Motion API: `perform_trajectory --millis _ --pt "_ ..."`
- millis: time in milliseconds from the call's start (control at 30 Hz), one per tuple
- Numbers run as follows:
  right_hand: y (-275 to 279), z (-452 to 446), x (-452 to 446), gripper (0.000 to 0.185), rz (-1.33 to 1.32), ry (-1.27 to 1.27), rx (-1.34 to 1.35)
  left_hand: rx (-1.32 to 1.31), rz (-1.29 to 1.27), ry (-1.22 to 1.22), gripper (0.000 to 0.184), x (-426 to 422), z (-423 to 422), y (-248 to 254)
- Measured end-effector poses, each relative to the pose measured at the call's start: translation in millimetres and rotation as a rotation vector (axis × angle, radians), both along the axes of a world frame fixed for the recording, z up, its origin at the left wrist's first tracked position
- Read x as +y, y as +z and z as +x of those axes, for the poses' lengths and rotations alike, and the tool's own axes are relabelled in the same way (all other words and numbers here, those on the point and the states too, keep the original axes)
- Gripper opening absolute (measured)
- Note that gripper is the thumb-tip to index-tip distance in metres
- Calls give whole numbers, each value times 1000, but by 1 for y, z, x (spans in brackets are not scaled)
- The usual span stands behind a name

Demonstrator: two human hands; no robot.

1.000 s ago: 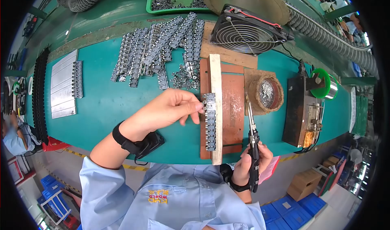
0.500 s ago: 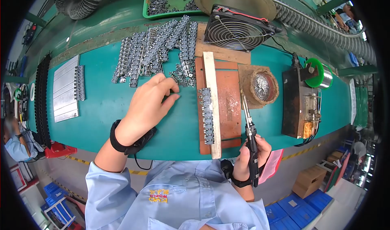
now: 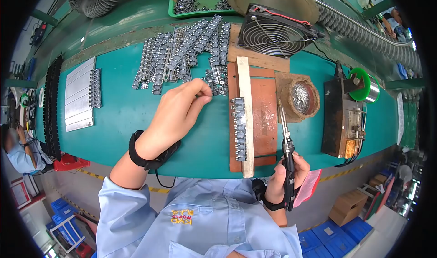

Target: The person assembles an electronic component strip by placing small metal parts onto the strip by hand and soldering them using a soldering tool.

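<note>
My left hand (image 3: 180, 107) hovers over the green mat with thumb and forefinger pinched together. Anything between the fingertips is too small to make out. Just beyond them lies a small heap of loose metal pieces (image 3: 218, 81), beside a pile of strips of small electronic components (image 3: 182, 48). In my right hand (image 3: 275, 185) is a soldering iron (image 3: 288, 162), its tip pointing away from me, beside the round pot (image 3: 299, 98) of silvery scraps. Between my hands, a row of components (image 3: 240, 130) stands along a pale wooden bar (image 3: 246, 121) on a reddish-brown board (image 3: 264, 107).
A fan (image 3: 277, 32) stands behind the board. At right are a dark metal box (image 3: 334, 121) and a green solder spool (image 3: 359, 82). Metal bars (image 3: 79, 98) with another component strip (image 3: 95, 88) lie at left. A green tray (image 3: 172, 5) of small parts sits at the back.
My left hand has moved slightly right and its thumb and forefinger have closed together. The whole view has shifted a little; the soldering iron stays beside the pot.
</note>
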State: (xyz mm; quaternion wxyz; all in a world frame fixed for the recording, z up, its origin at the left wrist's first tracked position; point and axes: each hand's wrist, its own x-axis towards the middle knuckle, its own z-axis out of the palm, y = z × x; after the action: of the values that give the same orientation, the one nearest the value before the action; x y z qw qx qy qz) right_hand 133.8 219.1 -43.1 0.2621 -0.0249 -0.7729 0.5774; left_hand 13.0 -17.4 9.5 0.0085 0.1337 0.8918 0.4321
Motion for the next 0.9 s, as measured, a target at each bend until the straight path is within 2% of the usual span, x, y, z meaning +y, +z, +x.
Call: perform_trajectory --millis 133,400,500,667,767,800,900 --pt "1 0 1 40 -8 15 -11 -42 78 10 5 -2 -4 -4" --pt "-1 0 3 41 -9 25 1 186 -35 -73 9 -6 -9 -9" --pt "-2 1 4 41 -14 39 -2 319 -170 -84 10 -9 -13 -9" --pt "-1 0 2 40 -28 41 1 379 -175 -34 6 -9 -13 -6" --pt "-1 1 2 40 -30 38 4 -220 382 -17 7 -5 -5 -8" --pt "-1 1 3 40 -28 34 3 -221 384 -22 7 -3 -3 -8" --pt "-2 2 5 40 -20 56 -8 -747 662 -26 9 4 3 -5"
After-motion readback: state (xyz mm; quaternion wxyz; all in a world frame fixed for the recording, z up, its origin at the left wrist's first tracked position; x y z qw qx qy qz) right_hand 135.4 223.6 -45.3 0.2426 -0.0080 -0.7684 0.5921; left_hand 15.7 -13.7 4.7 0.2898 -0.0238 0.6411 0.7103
